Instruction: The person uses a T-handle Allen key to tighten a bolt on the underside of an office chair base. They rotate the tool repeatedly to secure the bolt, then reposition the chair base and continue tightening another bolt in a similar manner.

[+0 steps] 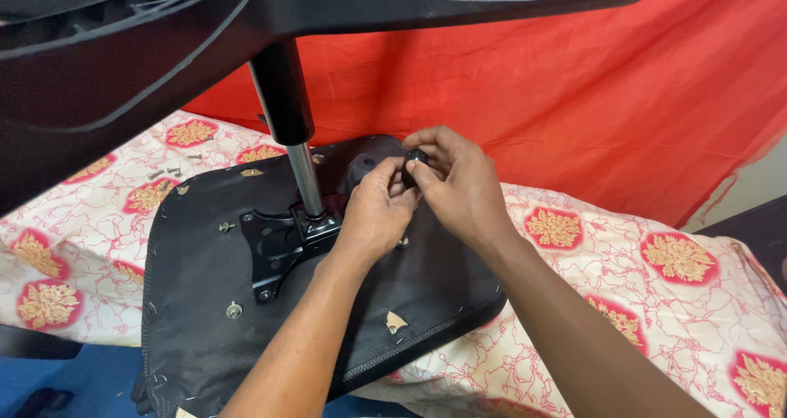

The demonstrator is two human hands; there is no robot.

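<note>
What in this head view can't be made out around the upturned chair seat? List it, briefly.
- Small black part: pinched between left hand and right hand; fingers cover most of it, so its shape is unclear.
- Metal plate: its right side is hidden behind the left hand.
- Chair base: cut off by the top and left edges.
- Loose screws on the patterned cloth: too small to tell the type.

I see matt black fabric on the seat underside (246, 303), a painted black metal plate (275, 250), a glossy chromed gas-lift rod (308, 180), smooth black plastic base (98, 65), and printed cotton bedsheet (656, 303).
</note>
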